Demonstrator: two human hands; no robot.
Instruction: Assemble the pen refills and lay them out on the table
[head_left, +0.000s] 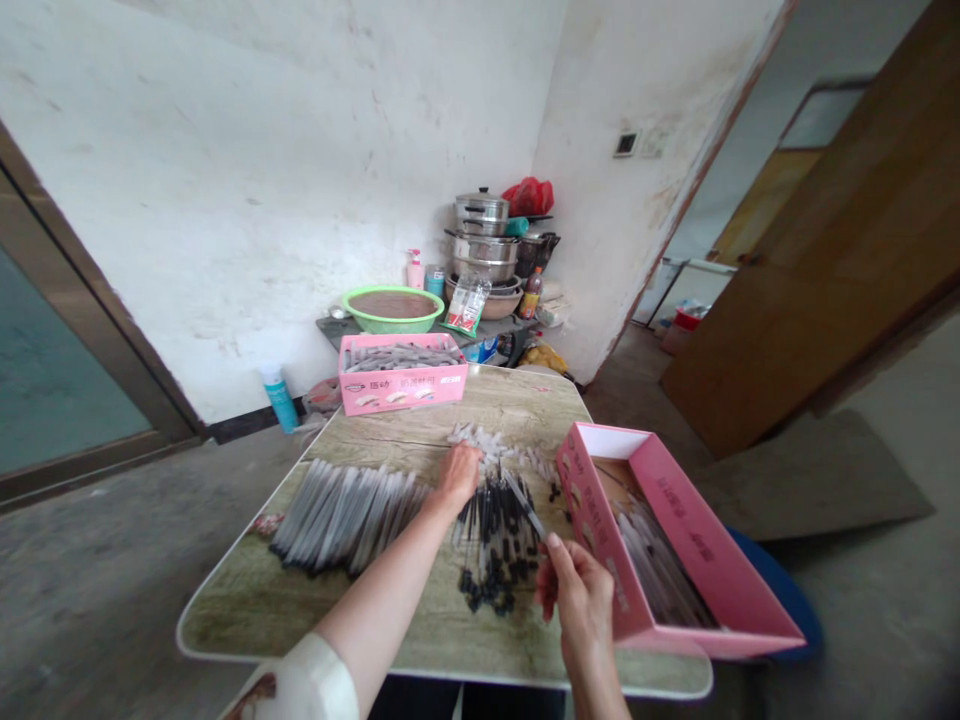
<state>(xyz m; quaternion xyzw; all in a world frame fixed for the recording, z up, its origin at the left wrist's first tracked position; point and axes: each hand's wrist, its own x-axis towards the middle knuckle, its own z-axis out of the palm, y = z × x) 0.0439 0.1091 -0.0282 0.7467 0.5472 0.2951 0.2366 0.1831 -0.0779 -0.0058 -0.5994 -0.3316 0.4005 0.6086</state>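
Note:
My right hand [579,590] pinches a slim, pen-like translucent tube [528,508], which points up and away to the left. My left hand [459,474] reaches to the edge of a heap of small whitish translucent pieces [487,440]. Its fingers are curled, and what they grip, if anything, is hidden. Between the hands lies a bunch of thin black pen-like parts [491,515] with dark ends toward me. Left of my forearm, a wide row of translucent pen-like tubes [349,510] with dark near ends rests on the table.
At the right, an open pink box [600,545] holds more tubes. Another pink box [401,392], full of tubes, stands at the back of the wood-patterned table [420,640]. Behind it are a green basin [394,322] and stacked steel pots [484,255]. A blue spray can [280,400] stands left.

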